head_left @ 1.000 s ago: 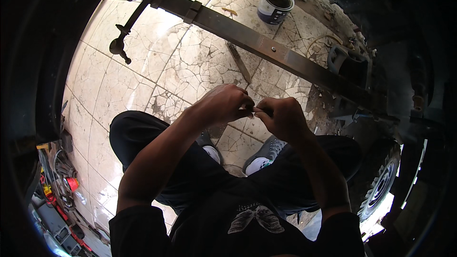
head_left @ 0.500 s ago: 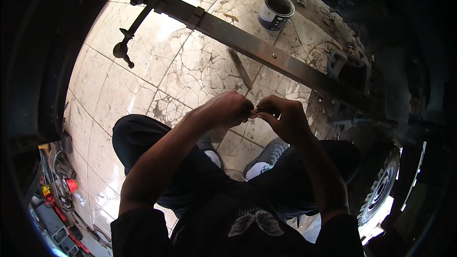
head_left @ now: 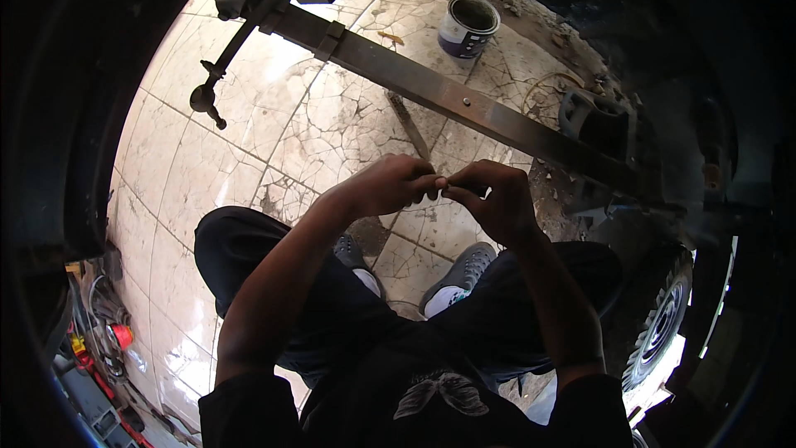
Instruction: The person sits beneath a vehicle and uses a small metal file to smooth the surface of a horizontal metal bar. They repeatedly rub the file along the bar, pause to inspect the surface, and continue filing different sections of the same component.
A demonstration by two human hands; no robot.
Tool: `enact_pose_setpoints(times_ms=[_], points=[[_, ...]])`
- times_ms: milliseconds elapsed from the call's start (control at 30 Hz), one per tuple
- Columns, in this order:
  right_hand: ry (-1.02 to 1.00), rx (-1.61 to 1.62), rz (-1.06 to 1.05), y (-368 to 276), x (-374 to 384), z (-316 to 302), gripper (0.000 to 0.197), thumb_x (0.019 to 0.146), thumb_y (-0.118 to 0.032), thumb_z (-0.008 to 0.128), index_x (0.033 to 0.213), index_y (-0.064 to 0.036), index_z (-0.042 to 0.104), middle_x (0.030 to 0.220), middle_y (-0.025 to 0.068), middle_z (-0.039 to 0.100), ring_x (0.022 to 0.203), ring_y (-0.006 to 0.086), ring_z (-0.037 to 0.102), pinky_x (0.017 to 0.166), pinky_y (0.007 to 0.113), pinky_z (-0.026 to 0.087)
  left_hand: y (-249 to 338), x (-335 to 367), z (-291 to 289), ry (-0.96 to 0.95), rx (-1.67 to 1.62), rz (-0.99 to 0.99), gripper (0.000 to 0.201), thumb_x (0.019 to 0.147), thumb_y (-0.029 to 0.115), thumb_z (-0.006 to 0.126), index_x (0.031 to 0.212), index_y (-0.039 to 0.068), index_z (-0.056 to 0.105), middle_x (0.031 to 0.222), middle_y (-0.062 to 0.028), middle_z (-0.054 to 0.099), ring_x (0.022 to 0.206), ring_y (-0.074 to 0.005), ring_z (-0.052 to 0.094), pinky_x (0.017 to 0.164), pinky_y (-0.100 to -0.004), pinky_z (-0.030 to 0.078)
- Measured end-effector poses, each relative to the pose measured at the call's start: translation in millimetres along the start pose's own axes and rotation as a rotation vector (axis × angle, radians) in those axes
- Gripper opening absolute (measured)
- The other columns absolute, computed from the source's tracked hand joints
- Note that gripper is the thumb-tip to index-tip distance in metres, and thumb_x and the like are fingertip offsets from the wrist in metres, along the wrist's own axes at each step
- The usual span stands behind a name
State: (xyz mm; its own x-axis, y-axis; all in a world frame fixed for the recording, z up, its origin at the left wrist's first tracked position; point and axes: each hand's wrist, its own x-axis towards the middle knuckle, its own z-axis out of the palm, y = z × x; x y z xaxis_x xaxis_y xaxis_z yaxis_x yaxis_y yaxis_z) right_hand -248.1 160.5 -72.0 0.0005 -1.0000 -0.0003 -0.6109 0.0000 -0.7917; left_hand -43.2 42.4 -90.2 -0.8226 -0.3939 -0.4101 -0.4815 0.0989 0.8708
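Note:
Both my hands meet fingertip to fingertip above the tiled floor, in front of my knees. My left hand [head_left: 392, 185] is closed, its thumb and fingers pinched together. Facing it, my right hand [head_left: 496, 196] pinches with thumb and forefinger at the same spot. Whatever sits between the fingertips is too small and dark to make out. Just beyond the hands, a long flat metal bar [head_left: 407, 123] lies on the floor. A rusty steel beam [head_left: 398, 73] crosses above the floor farther off, running from upper left to lower right.
A rod with a ball joint [head_left: 203, 98] hangs at the upper left. An open paint can [head_left: 469, 26] stands beyond the beam. At the right is a tyred wheel [head_left: 661, 328]; at the lower left lie tools and a grey case [head_left: 91, 402]. Cracked tiles [head_left: 274, 108] cover the floor.
My left fingers have uncurled slightly toward my right fingertips, and the hands still meet. The surroundings have shifted a little to the left in the view.

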Motion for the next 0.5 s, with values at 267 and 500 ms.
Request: enact_pose_setpoints(times_ms=[267,500], points=[[0.15,0.086,0.102,-2,3,-1,0.02,0.093,-0.021,0.086,0.1,-0.0021,0.081,0.088,0.0097,0.08,0.079,0.0174,0.079,0.071,0.031,0.06,6,8,4,0.251,0.109,0.189,0.038,0.113,0.032,0.056,0.104,0.002,0.077,0.085,-0.0124,0.076,0.083,-0.0231,0.076,0.081,-0.039,0.059],[0.176,0.054,0.089,-4,14,-9,0.018,0.089,-0.016,0.088,0.101,-0.0049,0.082,0.092,0.0082,0.082,0.085,0.0159,0.08,0.076,0.03,0.062,20,13,6,0.32,0.074,0.216,0.044,0.111,0.039,0.059,0.098,0.001,0.078,0.077,-0.0134,0.073,0.076,-0.025,0.074,0.077,-0.039,0.057]])
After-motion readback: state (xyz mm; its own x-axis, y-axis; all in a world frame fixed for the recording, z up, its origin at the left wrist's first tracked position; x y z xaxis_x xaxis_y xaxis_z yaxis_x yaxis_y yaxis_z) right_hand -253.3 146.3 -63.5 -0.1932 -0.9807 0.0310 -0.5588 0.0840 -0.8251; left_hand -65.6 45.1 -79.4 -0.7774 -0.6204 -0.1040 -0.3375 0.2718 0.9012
